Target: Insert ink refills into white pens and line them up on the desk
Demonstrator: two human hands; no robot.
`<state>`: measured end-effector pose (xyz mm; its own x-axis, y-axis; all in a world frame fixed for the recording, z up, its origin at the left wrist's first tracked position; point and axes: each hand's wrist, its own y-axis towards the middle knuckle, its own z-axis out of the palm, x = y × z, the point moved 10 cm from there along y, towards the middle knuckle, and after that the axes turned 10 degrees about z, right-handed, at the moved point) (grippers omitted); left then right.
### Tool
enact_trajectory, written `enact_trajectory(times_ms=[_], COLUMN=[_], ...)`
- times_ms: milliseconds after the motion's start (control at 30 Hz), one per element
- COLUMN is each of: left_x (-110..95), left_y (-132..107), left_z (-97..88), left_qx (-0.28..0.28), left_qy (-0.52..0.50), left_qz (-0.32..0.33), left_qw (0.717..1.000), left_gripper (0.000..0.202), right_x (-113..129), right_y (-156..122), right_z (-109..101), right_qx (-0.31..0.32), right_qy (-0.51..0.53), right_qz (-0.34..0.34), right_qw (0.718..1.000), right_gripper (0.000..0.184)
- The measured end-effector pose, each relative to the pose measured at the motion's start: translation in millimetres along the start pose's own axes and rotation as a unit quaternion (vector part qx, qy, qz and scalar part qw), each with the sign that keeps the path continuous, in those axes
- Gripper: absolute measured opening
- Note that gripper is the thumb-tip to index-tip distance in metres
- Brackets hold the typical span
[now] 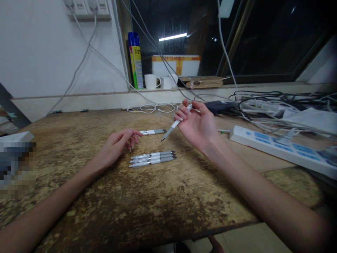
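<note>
My right hand (196,124) is raised over the worn wooden table (147,203), palm up, fingers closed on a white and grey pen (175,124) whose tip points down and left. My left hand (119,142) rests on the table with its fingers loosely apart, the fingertips touching the end of a single pen (153,132) that lies flat. Just in front of that hand, three more pens (152,159) lie side by side in a neat row.
A white power strip (279,146) and a tangle of cables (265,102) fill the right side. On the window ledge stand a spray can (136,59), a white mug (152,81) and a cardboard box (202,82). A blurred object (15,165) sits at the left edge.
</note>
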<state>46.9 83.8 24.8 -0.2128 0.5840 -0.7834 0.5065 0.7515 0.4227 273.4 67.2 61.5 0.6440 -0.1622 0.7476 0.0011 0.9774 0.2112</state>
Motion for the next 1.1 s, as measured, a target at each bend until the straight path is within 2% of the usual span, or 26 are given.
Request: enact_trajectory(times_ms=[267,533,700,733,800,933,1033,1100], left_x=[0,-1,-6,-7,-9,-16,-23,-27], left_y=[0,-1,0,0,0,-2,-4,-4], left_z=[0.7,2.6,2.1,2.0,1.6,5.4,10.0,13.2], left_qx=[0.002,0.007,-0.004,-0.007,-0.011,0.001,0.011,0.018], left_qy=[0.005,0.006,-0.002,-0.004,-0.009,-0.032,-0.037,-0.035], left_qz=[0.004,0.007,0.016,0.019,0.024,0.046,0.063,0.071], left_qw=[1.000,1.000,1.000,1.000,1.000,0.998,0.997,0.997], left_gripper=[0.047,0.046,0.041,0.040,0.037,0.040,0.049,0.045], right_x=[5,9,-2,-5,-10,-23,-35,-43], right_y=[-5,-14,-13,-13,-13,-15,-19,-23], right_z=[7,23,35,36,37,43,49,54], right_qx=[0.006,0.025,0.073,0.078,0.087,0.127,0.163,0.191], right_qy=[-0.027,-0.078,-0.121,-0.146,-0.215,-0.358,-0.401,-0.421], right_qz=[-0.011,-0.020,-0.026,-0.030,-0.038,-0.051,-0.046,-0.037], right_qw=[1.000,0.996,0.990,0.986,0.972,0.924,0.900,0.886], right_gripper=[0.016,0.026,0.011,0.007,0.012,0.021,0.018,0.016])
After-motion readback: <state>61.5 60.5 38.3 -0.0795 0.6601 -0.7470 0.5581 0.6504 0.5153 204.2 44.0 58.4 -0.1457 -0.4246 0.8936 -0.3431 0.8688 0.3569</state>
